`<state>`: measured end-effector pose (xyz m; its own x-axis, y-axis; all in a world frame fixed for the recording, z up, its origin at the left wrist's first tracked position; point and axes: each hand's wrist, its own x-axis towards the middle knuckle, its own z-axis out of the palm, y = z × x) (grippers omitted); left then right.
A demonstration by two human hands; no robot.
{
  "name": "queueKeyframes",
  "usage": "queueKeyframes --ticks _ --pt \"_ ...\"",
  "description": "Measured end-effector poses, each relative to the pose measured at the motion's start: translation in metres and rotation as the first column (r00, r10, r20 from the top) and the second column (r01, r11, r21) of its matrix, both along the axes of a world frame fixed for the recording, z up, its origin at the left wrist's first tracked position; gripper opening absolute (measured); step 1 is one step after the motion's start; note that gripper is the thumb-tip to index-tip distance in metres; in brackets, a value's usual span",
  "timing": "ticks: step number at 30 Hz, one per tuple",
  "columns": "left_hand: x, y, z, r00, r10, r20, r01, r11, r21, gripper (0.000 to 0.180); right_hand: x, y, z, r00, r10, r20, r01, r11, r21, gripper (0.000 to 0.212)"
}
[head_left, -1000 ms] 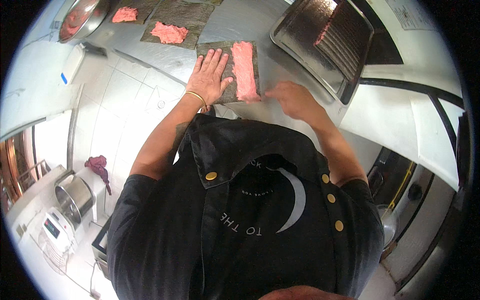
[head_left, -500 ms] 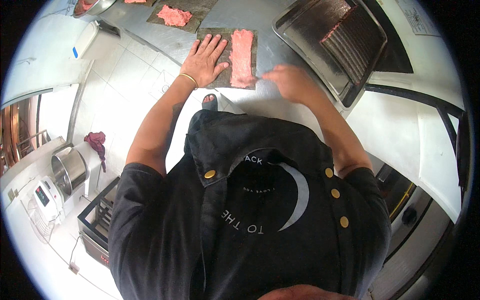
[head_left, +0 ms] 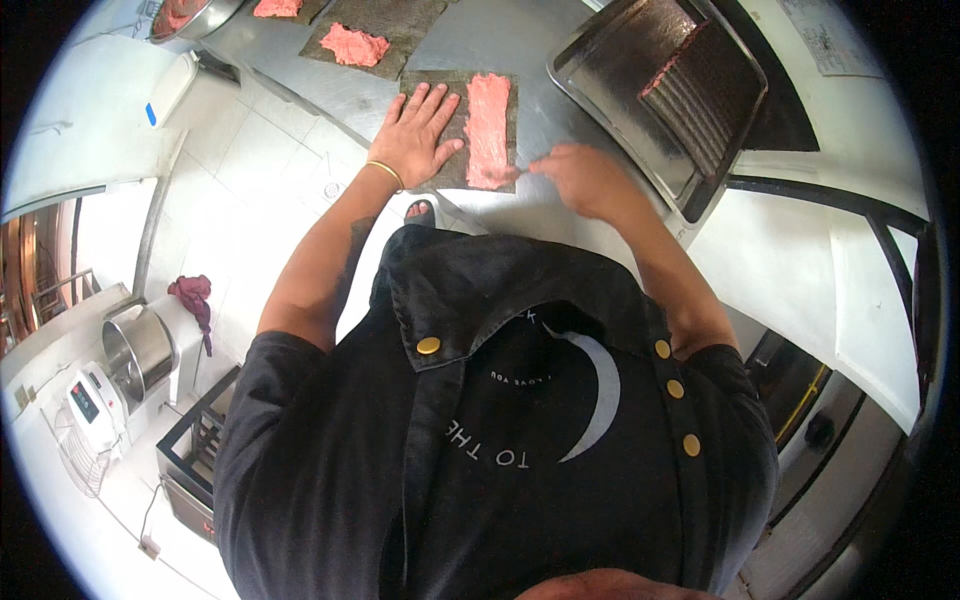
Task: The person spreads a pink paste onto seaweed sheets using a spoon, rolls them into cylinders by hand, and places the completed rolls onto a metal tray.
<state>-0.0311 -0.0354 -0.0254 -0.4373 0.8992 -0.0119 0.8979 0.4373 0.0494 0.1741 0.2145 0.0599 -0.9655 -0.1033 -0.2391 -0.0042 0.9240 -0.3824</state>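
Observation:
A strip of pink minced-meat paste [head_left: 489, 125] runs along the right side of a dark green seaweed sheet [head_left: 440, 88] on the metal worktop. My left hand [head_left: 416, 130] lies flat on the sheet's left part, fingers spread. Beside the strip's near right end, my right hand [head_left: 580, 180] is closed around a small spreading utensil [head_left: 522, 171]; its exact kind is too small to tell. The utensil's tip touches the paste there. Farther off lies another seaweed sheet [head_left: 410, 30] with a lump of pink paste [head_left: 353, 46].
A metal tray [head_left: 577, 75] holding a row of dark ridged rolls stands at the far right. At the far left, a steel bowl [head_left: 215, 12] contains more paste, next to another lump [head_left: 277, 8]. The worktop's edge [head_left: 290, 98] runs left of my hand.
The utensil's tip stays near the strip's near end, and the strip's lower right corner looks slightly reshaped. The whole scene has shifted a little lower in view. My left hand still presses the sheet.

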Motion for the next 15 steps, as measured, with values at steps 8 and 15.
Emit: queueKeyframes --ticks 8,15 --pt "-0.003 -0.002 -0.003 1.000 0.004 0.030 -0.004 1.000 0.019 0.081 -0.015 -0.026 0.011 0.983 -0.030 -0.183 0.052 0.992 0.119 0.034" --pt "-0.002 -0.001 0.002 0.999 -0.007 0.049 0.006 1.000 0.015 0.081 -0.049 -0.003 0.011 0.957 -0.193 -0.216 0.249 0.929 0.273 0.037"
